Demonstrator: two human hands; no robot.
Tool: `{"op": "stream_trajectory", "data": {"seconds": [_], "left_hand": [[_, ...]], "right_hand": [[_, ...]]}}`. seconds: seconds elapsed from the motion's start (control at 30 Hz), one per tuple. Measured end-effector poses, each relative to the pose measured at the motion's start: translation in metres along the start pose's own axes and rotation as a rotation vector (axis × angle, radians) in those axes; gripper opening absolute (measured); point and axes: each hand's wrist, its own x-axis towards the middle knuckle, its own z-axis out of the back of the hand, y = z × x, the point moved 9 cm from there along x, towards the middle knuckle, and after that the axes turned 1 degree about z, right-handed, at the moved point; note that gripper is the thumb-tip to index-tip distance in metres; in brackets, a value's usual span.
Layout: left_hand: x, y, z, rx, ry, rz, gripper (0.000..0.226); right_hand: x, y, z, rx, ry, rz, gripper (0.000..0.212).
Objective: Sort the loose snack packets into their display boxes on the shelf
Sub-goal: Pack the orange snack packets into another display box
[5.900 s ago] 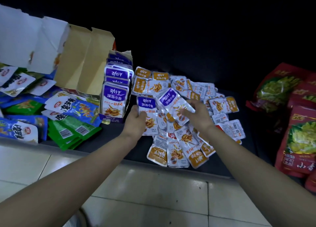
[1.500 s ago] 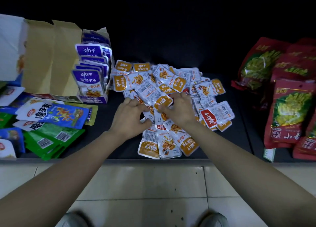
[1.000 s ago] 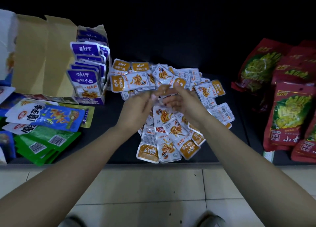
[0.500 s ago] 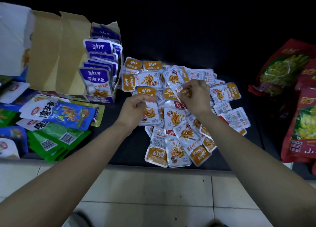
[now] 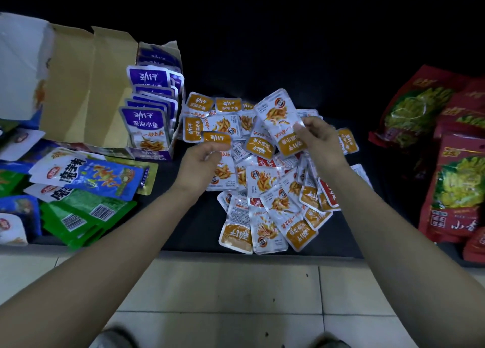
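A loose pile of small orange-and-white snack packets (image 5: 265,198) covers the middle of the dark shelf (image 5: 194,224). My left hand (image 5: 199,164) pinches one orange packet (image 5: 217,139) by its top edge. My right hand (image 5: 320,140) holds another orange packet (image 5: 280,116) lifted above the pile, upside down. To the left stands an open cardboard display box (image 5: 154,153) filled with upright purple packets (image 5: 144,127).
Blue and green snack bags (image 5: 86,179) lie at the left front of the shelf. Large red bags with green pictures (image 5: 459,179) are stacked on the right. The box's brown flaps (image 5: 86,85) stand up behind it. Pale floor tiles (image 5: 236,295) lie below the shelf edge.
My right hand has lifted an orange packet up out of the pile. My left hand keeps its grip on its orange packet and has shifted slightly.
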Motion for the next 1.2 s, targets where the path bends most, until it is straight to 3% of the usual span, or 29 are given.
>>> {"op": "stream_trajectory", "data": {"seconds": [0.07,0.13,0.23,0.27,0.33,0.5,0.63,0.73,0.8,0.87,0.93,1.03,1.13,1.2], "left_hand": [[-0.001,-0.005,0.002,-0.034,-0.015,0.015,0.024],[-0.003,-0.008,0.003,-0.136,-0.008,0.062,0.024],[-0.012,-0.014,-0.013,-0.157,0.165,0.078,0.016],[-0.015,-0.016,-0.021,-0.079,0.239,0.046,0.011],[-0.02,-0.012,-0.032,0.014,0.323,-0.003,0.023],[-0.016,-0.005,-0.018,-0.024,0.239,0.015,0.031],[-0.019,-0.004,-0.024,-0.094,0.344,0.005,0.054],[-0.025,-0.005,-0.036,-0.043,0.44,-0.023,0.044],[-0.022,-0.007,-0.031,-0.019,0.375,-0.04,0.038],[-0.017,-0.007,-0.018,0.018,0.274,-0.05,0.036],[-0.013,-0.006,-0.008,0.03,0.194,-0.06,0.032],[-0.011,-0.002,-0.004,0.0,0.138,-0.047,0.031],[-0.009,0.002,-0.003,0.016,0.111,-0.037,0.031],[-0.006,0.005,-0.003,0.03,0.115,-0.031,0.032]], "right_hand": [[-0.008,0.01,-0.009,-0.025,0.176,-0.03,0.01],[-0.02,0.011,-0.027,-0.21,0.449,-0.095,0.008],[-0.036,0.007,-0.049,-0.512,0.656,-0.094,0.013],[-0.037,0.01,-0.054,-0.52,0.635,-0.068,0.013],[-0.036,0.014,-0.06,-0.438,0.534,-0.033,0.02],[-0.038,-0.005,-0.049,-0.201,0.421,-0.218,0.044],[-0.037,-0.01,-0.051,-0.197,0.383,-0.2,0.034],[-0.036,-0.003,-0.071,-0.189,0.431,-0.113,0.027],[-0.029,0.0,-0.078,-0.219,0.402,-0.03,0.024],[-0.012,-0.001,-0.065,-0.413,0.199,0.063,0.03],[-0.001,-0.01,-0.052,-0.648,0.048,0.053,0.051],[0.002,-0.03,-0.051,-0.862,0.006,-0.073,0.085],[0.005,-0.036,-0.047,-0.683,-0.042,-0.121,0.078],[0.008,-0.038,-0.042,-0.584,-0.037,-0.163,0.059]]}}
